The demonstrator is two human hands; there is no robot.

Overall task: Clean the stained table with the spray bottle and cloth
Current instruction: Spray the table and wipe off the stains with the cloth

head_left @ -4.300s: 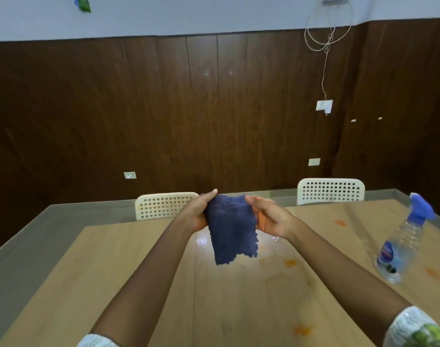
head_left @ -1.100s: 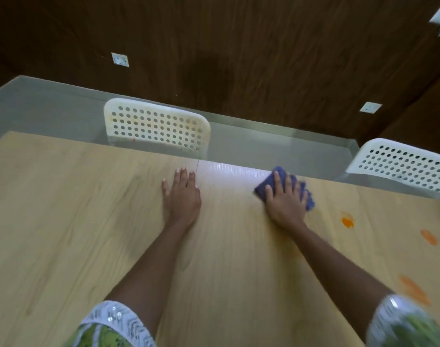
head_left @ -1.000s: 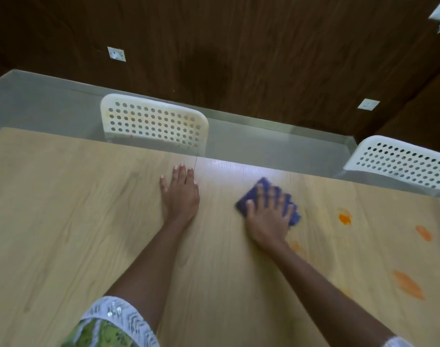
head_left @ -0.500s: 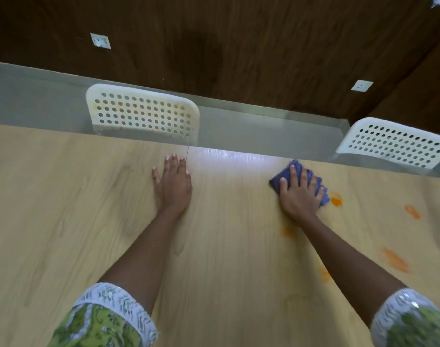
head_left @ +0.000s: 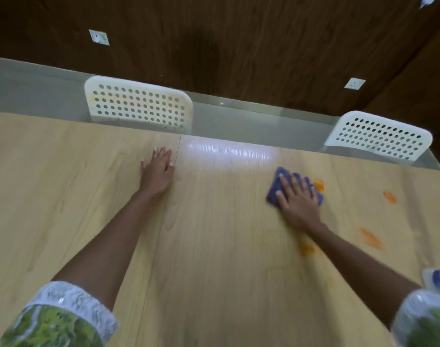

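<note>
Bracing appears to be the job of the left hand (head_left: 156,173): it lies palm down on the pale wood-grain laminate table (head_left: 63,186), fingers straight and close together, holding nothing, its forearm stretched forward from a green patterned sleeve with a white lace cuff (head_left: 63,314). My guess is that it steadies the body for the long reach over the tabletop. Beyond its fingertips, across the far edge, stands a white perforated plastic chair back (head_left: 138,106).

Well to the right of that hand, the right hand (head_left: 297,199) presses a small folded dark blue cloth (head_left: 276,186) flat against the table, fingers spread and nearly straight over it instead of curled round it, likely so the whole pad of fabric rubs the surface. The arm is extended and angled inward from the lower right. Touching the cloth's far right corner, just past the fingertips, is a small orange stain (head_left: 319,186); more orange marks (head_left: 370,238) lie to the right of the wrist and one close beside the forearm, so wiping seems far from done. Near the right elbow, at the frame's edge, a blurred clear and blue shape may be the spray bottle (head_left: 439,280); I cannot tell for certain.
</note>
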